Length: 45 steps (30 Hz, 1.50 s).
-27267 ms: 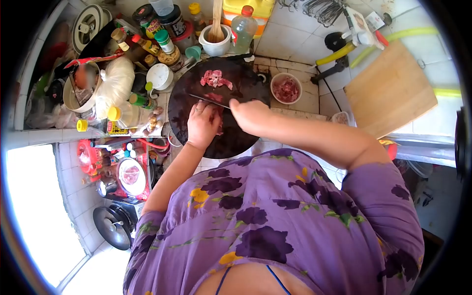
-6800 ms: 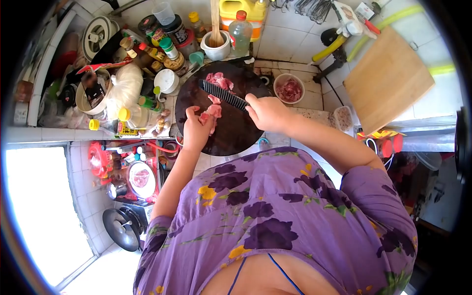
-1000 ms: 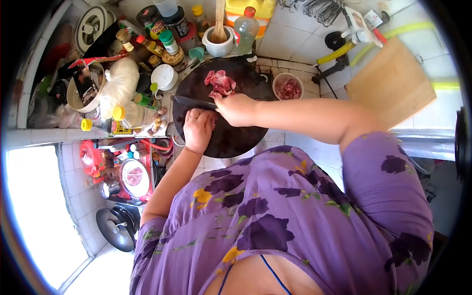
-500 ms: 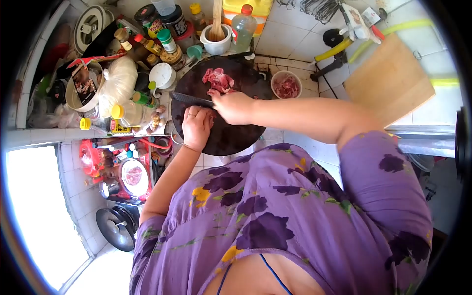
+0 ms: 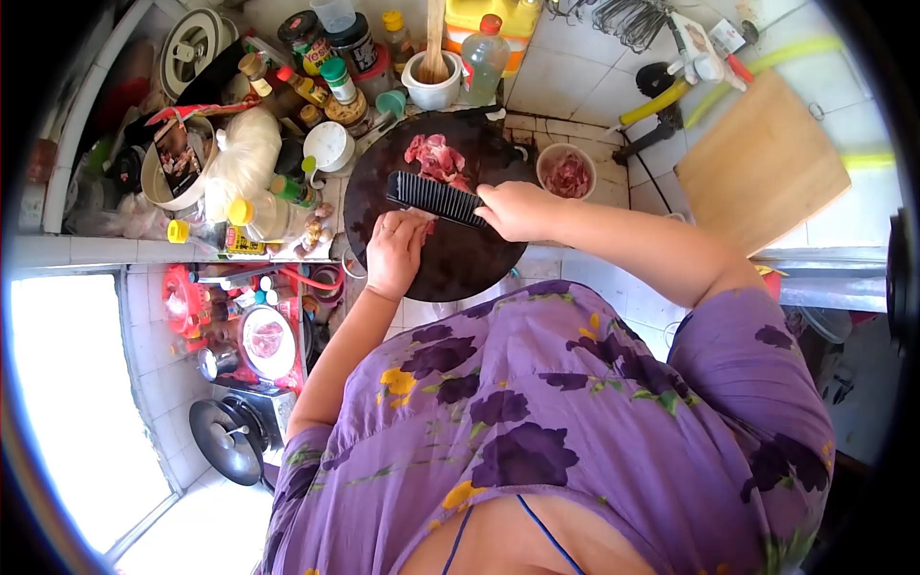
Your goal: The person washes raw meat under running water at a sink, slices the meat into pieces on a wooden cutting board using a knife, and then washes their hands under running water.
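My right hand (image 5: 518, 211) is closed round the handle of a dark, ridged knife (image 5: 436, 198), whose broad face is turned up above the round black board (image 5: 460, 264). Just below the blade, my left hand (image 5: 398, 251) has its fingers bent together on a small piece of meat (image 5: 429, 226), mostly hidden under the fingers and knife. Beyond the blade lies a pile of sliced red meat (image 5: 437, 158) on the board. To the right of the board stands a white bowl (image 5: 566, 172) with meat in it.
Jars, bottles and a white mortar (image 5: 431, 84) with a wooden pestle crowd behind the board. A tied plastic bag (image 5: 242, 161) and a yellow-capped bottle (image 5: 268, 217) stand left. A wooden board (image 5: 764, 171) leans at right; a white plate (image 5: 267, 343) with meat is lower left.
The knife has turned from edge-down to showing its broad ridged face, and my right hand has moved right. My left hand has shifted slightly right, still on the meat.
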Available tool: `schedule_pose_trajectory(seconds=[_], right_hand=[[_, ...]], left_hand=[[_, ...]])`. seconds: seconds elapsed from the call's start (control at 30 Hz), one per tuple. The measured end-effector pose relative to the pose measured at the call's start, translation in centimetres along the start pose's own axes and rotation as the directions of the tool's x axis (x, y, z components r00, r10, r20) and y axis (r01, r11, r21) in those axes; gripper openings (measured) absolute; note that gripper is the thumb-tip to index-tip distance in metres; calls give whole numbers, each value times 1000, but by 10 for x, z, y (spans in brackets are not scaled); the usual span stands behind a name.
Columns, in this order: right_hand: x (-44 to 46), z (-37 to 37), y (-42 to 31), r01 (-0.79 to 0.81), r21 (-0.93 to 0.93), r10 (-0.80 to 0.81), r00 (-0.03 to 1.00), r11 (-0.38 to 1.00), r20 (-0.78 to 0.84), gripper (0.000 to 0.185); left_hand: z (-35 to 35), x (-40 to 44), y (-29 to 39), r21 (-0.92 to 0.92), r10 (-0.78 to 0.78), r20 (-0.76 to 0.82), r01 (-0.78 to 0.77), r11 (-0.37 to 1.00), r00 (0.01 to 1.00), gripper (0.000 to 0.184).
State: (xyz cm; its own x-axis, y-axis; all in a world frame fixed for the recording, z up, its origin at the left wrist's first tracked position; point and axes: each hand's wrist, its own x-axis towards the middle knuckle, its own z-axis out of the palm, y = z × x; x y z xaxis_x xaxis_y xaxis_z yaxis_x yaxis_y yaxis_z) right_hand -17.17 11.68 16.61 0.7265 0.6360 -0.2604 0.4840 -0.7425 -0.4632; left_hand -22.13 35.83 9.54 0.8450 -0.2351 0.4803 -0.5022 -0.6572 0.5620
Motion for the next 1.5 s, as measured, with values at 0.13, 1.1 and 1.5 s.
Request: schedule_pose_trajectory(seconds=[0.13, 1.1, 1.5], right_hand=[[-4, 4, -2, 18, 64, -13, 997, 998, -80, 27], [5, 14, -26, -47, -38, 49, 998, 998, 47, 22], [75, 27, -38, 204, -61, -212, 954, 977, -211, 16]], left_hand=[[1, 1, 3, -18, -19, -35, 18, 1000, 999, 6], [0, 7, -3, 64, -79, -13, 80, 995, 997, 11], [0, 6, -8, 42, -46, -24, 47, 998, 999, 7]])
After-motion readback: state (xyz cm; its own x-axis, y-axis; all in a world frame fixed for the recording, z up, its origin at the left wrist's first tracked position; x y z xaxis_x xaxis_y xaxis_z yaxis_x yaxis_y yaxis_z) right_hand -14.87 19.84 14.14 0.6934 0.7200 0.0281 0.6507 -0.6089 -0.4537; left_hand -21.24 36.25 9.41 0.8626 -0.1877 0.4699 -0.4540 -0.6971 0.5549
